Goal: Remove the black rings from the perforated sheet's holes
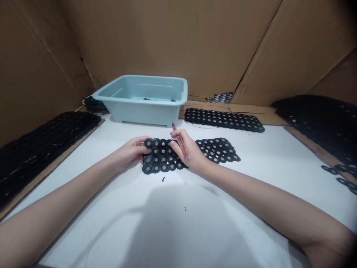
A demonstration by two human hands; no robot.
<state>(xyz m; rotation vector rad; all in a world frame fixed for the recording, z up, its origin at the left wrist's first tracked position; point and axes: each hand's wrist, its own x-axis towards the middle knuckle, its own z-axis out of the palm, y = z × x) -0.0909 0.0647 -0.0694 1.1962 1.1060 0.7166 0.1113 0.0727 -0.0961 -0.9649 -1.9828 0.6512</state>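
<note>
A black sheet of joined rings with grey centres [163,156] lies on the white table [178,223] in the middle. My left hand [131,152] grips the sheet's left edge, its fingers curled over it. My right hand [188,152] rests on the sheet's middle and holds a slim reddish pen-like tool [180,142], tip pointing up and away. The sheet's right part [220,149] shows beyond my right hand.
A light blue plastic tub [145,98] with a few black rings inside stands behind the sheet. Another ring sheet [223,119] lies to its right. Stacks of black sheets sit at the left [36,149] and right [326,119]. Loose rings [340,176] lie at the right. Cardboard walls surround the table.
</note>
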